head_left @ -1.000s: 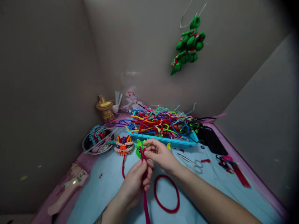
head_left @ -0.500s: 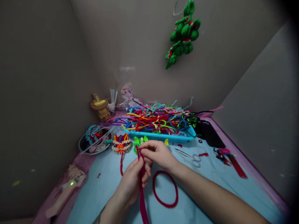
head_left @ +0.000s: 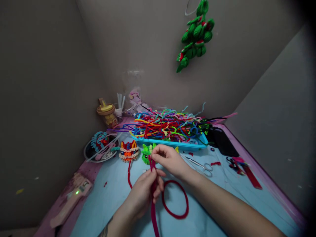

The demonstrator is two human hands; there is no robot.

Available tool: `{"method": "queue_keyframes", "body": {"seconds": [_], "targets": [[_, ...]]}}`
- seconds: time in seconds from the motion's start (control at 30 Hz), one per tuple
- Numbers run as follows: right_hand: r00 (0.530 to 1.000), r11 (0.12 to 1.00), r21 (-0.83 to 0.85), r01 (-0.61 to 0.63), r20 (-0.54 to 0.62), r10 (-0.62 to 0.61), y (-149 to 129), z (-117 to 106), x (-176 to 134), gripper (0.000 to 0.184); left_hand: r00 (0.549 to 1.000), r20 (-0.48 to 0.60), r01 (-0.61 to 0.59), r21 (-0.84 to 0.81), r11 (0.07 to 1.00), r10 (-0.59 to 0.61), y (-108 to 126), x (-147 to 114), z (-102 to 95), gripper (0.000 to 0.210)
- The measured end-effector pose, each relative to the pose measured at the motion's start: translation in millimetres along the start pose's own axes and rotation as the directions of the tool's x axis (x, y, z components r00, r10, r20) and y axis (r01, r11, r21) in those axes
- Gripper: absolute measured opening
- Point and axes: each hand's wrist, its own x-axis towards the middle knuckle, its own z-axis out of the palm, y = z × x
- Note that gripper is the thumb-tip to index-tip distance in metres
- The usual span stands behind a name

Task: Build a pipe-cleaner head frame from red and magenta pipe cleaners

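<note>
My left hand (head_left: 143,189) is closed around magenta pipe cleaners (head_left: 154,215) that lie together like a flat strip and hang toward the table's near edge. At their upper end, my right hand (head_left: 170,161) pinches them between thumb and fingertips. Just behind my fingers is a bright green pipe-cleaner figure (head_left: 146,158), partly hidden. To its left sits an orange, red and cream pipe-cleaner figure (head_left: 128,153) with a red tail. A dark red pipe-cleaner loop (head_left: 181,217) lies on the blue cloth beneath my right forearm.
A blue tray (head_left: 170,144) heaped with coloured pipe cleaners stands at the back. Scissors (head_left: 201,165) and a black phone (head_left: 225,142) lie right. On the left are a bowl (head_left: 86,154), a pink glue gun (head_left: 70,205) and a brown-lidded cup (head_left: 108,115). A green ornament (head_left: 196,36) hangs above.
Both hands have shifted slightly right with the magenta pipe cleaners. My right fingertips have moved a little up from my left hand, along the upper end. The view has turned slightly.
</note>
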Motion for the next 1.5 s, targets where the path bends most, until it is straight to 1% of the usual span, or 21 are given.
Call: {"method": "queue_keyframes", "body": {"seconds": [0.13,0.23,0.3,0.4,0.47,0.5,0.57,0.63,0.67,0.77,0.83,0.93,1.07,1.13,1.3,1.37,1.5], "targets": [[0.999,0.997,0.074,0.009,0.031,-0.012,-1,1,-2,0.017,0.993,0.062,0.105,-0.027,0.994,-0.103,5,-4,1.9,0.036],[0.994,0.980,0.195,-0.036,0.108,0.016,-3,1,-3,0.020,0.974,0.127,0.197,-0.061,0.979,-0.188,9,-7,1.2,0.037],[0.986,0.967,0.243,-0.071,0.166,0.031,-3,-1,-4,0.024,0.963,0.158,0.232,-0.084,0.969,-0.217,10,-8,0.0,0.038],[0.972,0.977,0.201,-0.066,0.233,0.018,-3,-5,-3,0.031,0.955,0.192,0.247,-0.098,0.964,-0.225,9,-8,-1.4,0.037],[0.964,0.985,0.159,-0.060,0.266,0.015,-2,-8,-2,0.027,0.958,0.198,0.231,-0.091,0.969,-0.210,8,-7,-1.0,0.035],[0.963,0.987,0.147,-0.062,0.267,0.021,-3,-10,-1,0.024,0.966,0.184,0.202,-0.088,0.976,-0.183,7,-7,-0.5,0.033],[0.976,0.989,0.131,-0.068,0.216,0.039,-5,-15,2,0.020,0.989,0.120,0.101,-0.077,0.992,-0.091,6,-5,0.8,0.033],[0.993,0.991,0.117,-0.068,0.104,0.056,-7,-21,5,0.020,1.000,0.028,-0.012,-0.043,0.999,0.013,4,-2,1.3,0.034],[0.998,0.992,0.110,-0.059,0.039,0.055,-9,-24,6,0.020,0.999,-0.009,-0.047,-0.017,0.999,0.047,3,-1,1.1,0.035],[0.993,0.997,0.076,-0.013,-0.115,0.022,-10,-34,10,0.020,0.995,-0.062,-0.078,0.063,0.995,0.082,0,3,-0.6,0.038],[0.985,0.999,0.038,0.010,-0.174,-0.004,-8,-38,12,0.019,0.992,-0.074,-0.098,0.110,0.989,0.106,-1,4,-1.6,0.040],[0.975,0.999,-0.024,0.031,-0.221,-0.036,-6,-40,14,0.016,0.988,-0.071,-0.125,0.150,0.981,0.136,-2,5,-1.4,0.041],[0.954,0.994,-0.091,0.057,-0.288,-0.081,-8,-42,13,0.017,0.994,-0.044,-0.087,0.204,0.975,0.098,-1,4,-0.3,0.041],[0.944,0.992,-0.104,0.068,-0.315,-0.097,-11,-45,12,0.017,0.994,-0.043,-0.084,0.243,0.966,0.097,0,4,-0.9,0.040],[0.923,0.992,-0.077,0.102,-0.365,-0.123,-15,-51,11,0.018,0.991,-0.047,-0.100,0.319,0.942,0.121,1,7,-5.4,0.033],[0.920,0.991,-0.061,0.118,-0.368,-0.132,-15,-52,10,0.018,0.990,-0.053,-0.109,0.313,0.943,0.132,0,8,-6.6,0.029],[0.931,0.990,0.007,0.144,-0.339,-0.133,-20,-48,8,0.019,0.987,-0.074,-0.119,0.263,0.957,0.143,0,8,-7.6,0.025]]}}
